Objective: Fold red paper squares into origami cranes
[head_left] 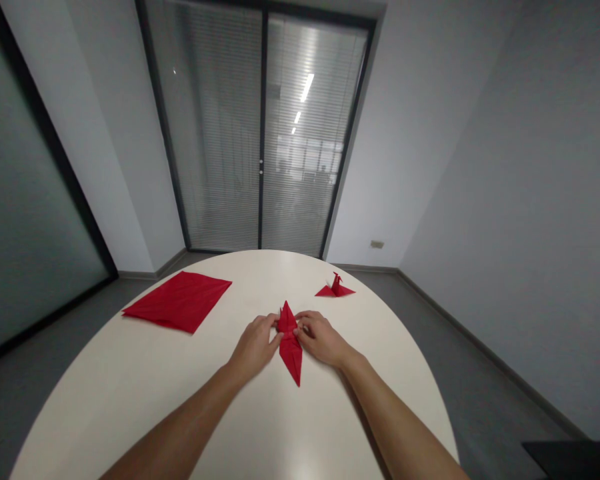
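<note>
A folded red paper piece (291, 350), long and pointed at both ends, lies on the white round table (130, 393) in front of me. My left hand (254, 347) pinches its left edge near the middle. Its right edge is pinched by my right hand (322, 339), fingers curled. Both hands rest on the tabletop.
A stack of flat red paper sheets (179, 300) lies at the table's left rear. A finished red paper crane (335, 288) stands at the right rear. Beyond the table are a glass door with blinds (260, 133) and grey floor.
</note>
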